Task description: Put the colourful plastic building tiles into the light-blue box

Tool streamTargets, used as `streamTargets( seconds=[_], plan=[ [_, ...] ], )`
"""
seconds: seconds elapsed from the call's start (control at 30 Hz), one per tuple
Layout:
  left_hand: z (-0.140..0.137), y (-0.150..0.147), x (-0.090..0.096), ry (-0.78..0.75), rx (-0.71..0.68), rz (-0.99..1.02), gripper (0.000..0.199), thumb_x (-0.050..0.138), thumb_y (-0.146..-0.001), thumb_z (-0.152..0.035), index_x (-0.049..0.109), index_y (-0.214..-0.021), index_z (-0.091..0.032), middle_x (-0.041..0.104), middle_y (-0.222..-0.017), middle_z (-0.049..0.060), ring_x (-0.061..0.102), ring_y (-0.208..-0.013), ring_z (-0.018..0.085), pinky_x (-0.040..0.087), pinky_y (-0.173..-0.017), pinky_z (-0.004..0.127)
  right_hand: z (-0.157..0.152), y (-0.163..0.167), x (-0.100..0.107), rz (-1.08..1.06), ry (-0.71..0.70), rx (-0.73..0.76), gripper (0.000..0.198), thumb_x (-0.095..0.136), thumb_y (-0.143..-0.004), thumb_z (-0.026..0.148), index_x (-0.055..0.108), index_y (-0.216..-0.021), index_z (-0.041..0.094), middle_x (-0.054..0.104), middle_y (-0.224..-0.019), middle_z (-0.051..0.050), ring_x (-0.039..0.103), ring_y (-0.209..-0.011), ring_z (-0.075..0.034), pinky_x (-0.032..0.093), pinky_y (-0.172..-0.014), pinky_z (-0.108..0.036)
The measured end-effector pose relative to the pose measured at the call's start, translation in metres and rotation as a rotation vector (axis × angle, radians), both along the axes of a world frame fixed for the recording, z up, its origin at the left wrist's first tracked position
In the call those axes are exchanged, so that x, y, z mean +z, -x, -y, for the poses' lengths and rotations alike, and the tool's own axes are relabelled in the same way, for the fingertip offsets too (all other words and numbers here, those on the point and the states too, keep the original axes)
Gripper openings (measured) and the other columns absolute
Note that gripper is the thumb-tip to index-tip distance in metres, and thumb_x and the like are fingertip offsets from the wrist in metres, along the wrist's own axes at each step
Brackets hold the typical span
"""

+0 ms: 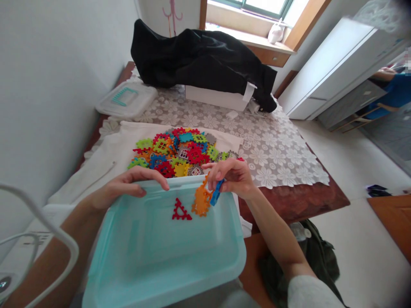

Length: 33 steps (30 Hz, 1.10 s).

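Note:
A light teal plastic bin (144,256) sits close in front of me, with a red triangular block (181,210) lying inside it. My left hand (128,185) grips the bin's far rim. My right hand (233,176) hovers over the rim, pinching an orange block (201,201) and a blue block (217,192) that hang into the bin. Just beyond lies a pile of colourful interlocking blocks (180,152) on a white cloth (105,158).
The table carries a lace cloth (276,149), a clear lid with a teal handle (126,100) at the far left, and a white box under a black garment (205,60). A white cabinet (337,64) stands right. Another person's blue sleeve (396,90) shows far right. A dark bag (308,256) lies on the floor.

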<state>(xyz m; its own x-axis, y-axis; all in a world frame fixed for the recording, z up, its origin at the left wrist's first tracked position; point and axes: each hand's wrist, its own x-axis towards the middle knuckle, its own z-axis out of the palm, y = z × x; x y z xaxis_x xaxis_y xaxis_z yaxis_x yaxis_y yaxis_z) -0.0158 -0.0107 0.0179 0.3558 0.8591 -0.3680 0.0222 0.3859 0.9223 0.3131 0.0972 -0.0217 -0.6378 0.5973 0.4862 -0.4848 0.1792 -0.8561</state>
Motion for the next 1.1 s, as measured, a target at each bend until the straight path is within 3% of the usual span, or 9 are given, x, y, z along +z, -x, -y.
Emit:
streamTargets(
  seconds=[0.17,0.27,0.37,0.43,0.57,0.67,0.77,0.9,1.1],
  plan=[
    [-0.005,0.009,-0.013,-0.020,-0.023,-0.037,0.031,0.089,-0.074,-0.036,0.095,-0.101,-0.022,0.085,-0.109,0.012,0.076,-0.096,0.032,0.060,-0.083,0.031,0.002,-0.001,0.001,0.052,0.019,0.052,0.025,0.095,-0.092,0.043,0.079,-0.099,0.026,0.086,-0.085,-0.001,0.087,-0.082,-0.021,0.069,-0.112,-0.050],
    [-0.007,0.012,-0.018,-0.049,-0.049,-0.035,0.031,0.090,-0.074,-0.036,0.094,-0.101,-0.021,0.085,-0.107,0.013,0.077,-0.096,0.032,0.060,-0.084,0.030,-0.001,0.000,0.006,0.085,-0.139,0.095,0.016,0.092,-0.096,0.039,0.084,-0.102,0.026,0.089,-0.099,-0.006,0.087,-0.104,-0.024,0.068,-0.112,-0.047],
    [-0.005,0.014,-0.020,0.020,-0.029,0.001,0.033,0.089,-0.073,-0.034,0.094,-0.103,-0.023,0.085,-0.108,0.011,0.077,-0.094,0.031,0.060,-0.083,0.031,-0.009,-0.002,0.007,0.142,-0.309,0.082,0.025,0.083,-0.102,0.053,0.090,-0.112,0.030,0.087,-0.129,-0.008,0.080,-0.129,-0.027,0.062,-0.120,-0.050],
    [-0.005,0.016,-0.022,0.065,-0.004,0.019,0.033,0.088,-0.073,-0.033,0.094,-0.104,-0.024,0.086,-0.109,0.011,0.078,-0.091,0.030,0.061,-0.080,0.031,-0.018,-0.004,0.000,0.238,-0.319,-0.070,0.034,0.072,-0.109,0.059,0.088,-0.124,0.033,0.083,-0.142,-0.008,0.077,-0.135,-0.027,0.060,-0.122,-0.050],
    [-0.009,0.022,-0.025,0.019,-0.013,-0.001,0.031,0.090,-0.072,-0.032,0.095,-0.101,-0.024,0.086,-0.109,0.011,0.078,-0.091,0.030,0.061,-0.080,0.030,-0.040,-0.011,-0.029,0.596,-0.433,-0.476,0.036,0.066,-0.113,0.053,0.084,-0.134,0.030,0.080,-0.145,-0.011,0.071,-0.140,-0.030,0.052,-0.128,-0.057],
    [-0.011,0.022,-0.022,0.001,-0.009,0.002,0.030,0.091,-0.071,-0.031,0.095,-0.100,-0.024,0.086,-0.109,0.009,0.077,-0.092,0.028,0.061,-0.081,0.028,-0.053,-0.015,-0.049,0.845,-0.562,-0.565,0.049,0.082,-0.103,0.049,0.077,-0.147,0.027,0.072,-0.158,-0.016,0.063,-0.150,-0.039,0.044,-0.133,-0.065],
    [-0.008,0.015,-0.012,0.059,0.027,0.004,0.031,0.088,-0.070,-0.027,0.094,-0.100,-0.024,0.087,-0.111,0.008,0.077,-0.093,0.027,0.062,-0.083,0.029,-0.060,-0.015,-0.059,0.935,-0.611,-0.579,0.062,0.093,-0.094,0.041,0.073,-0.150,0.025,0.071,-0.157,-0.018,0.064,-0.148,-0.041,0.046,-0.130,-0.066],
    [-0.004,0.008,-0.002,0.161,0.051,0.020,0.035,0.085,-0.068,-0.025,0.093,-0.102,-0.025,0.088,-0.110,0.008,0.079,-0.091,0.028,0.063,-0.083,0.030,-0.063,-0.013,-0.060,0.900,-0.603,-0.607,0.043,0.088,-0.096,0.029,0.076,-0.137,0.022,0.076,-0.142,-0.016,0.071,-0.135,-0.037,0.054,-0.121,-0.059],
    [-0.004,0.008,-0.008,0.153,0.082,0.041,0.038,0.085,-0.065,-0.024,0.092,-0.102,-0.021,0.088,-0.103,0.009,0.080,-0.086,0.030,0.066,-0.075,0.030,-0.062,-0.010,-0.058,0.683,-0.480,-0.629,0.044,0.086,-0.094,0.032,0.072,-0.136,0.026,0.073,-0.138,-0.012,0.072,-0.127,-0.029,0.058,-0.117,-0.049]
  ],
)
